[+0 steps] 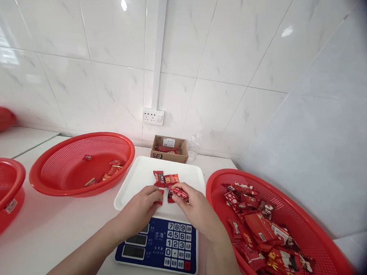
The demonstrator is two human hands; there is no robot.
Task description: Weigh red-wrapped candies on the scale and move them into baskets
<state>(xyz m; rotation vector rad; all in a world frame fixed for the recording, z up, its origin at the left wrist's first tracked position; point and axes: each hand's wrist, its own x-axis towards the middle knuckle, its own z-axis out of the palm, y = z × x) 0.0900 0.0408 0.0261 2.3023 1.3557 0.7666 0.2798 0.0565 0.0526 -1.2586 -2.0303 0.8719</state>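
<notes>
Over the white tray [132,184] of a digital scale [157,245], both of my hands are at work among small red-wrapped snack packets. My left hand [147,201] is closed at the tray's front, its fingers on a red packet [161,197] that is mostly hidden. In my right hand [192,203] a red snack packet [180,192] is pinched between thumb and fingers, with another dark red packet [170,196] just below it. Two more packets, one dark red [159,178] and one bright red [171,179], lie on the tray beyond my fingers.
At right stands a red basket [213,178] holding many packets. A second red basket [62,151] with several packets is at left, and part of a third [18,174] shows nearer. Behind the scale are a cardboard box [182,157] and a clear plastic bottle [194,145].
</notes>
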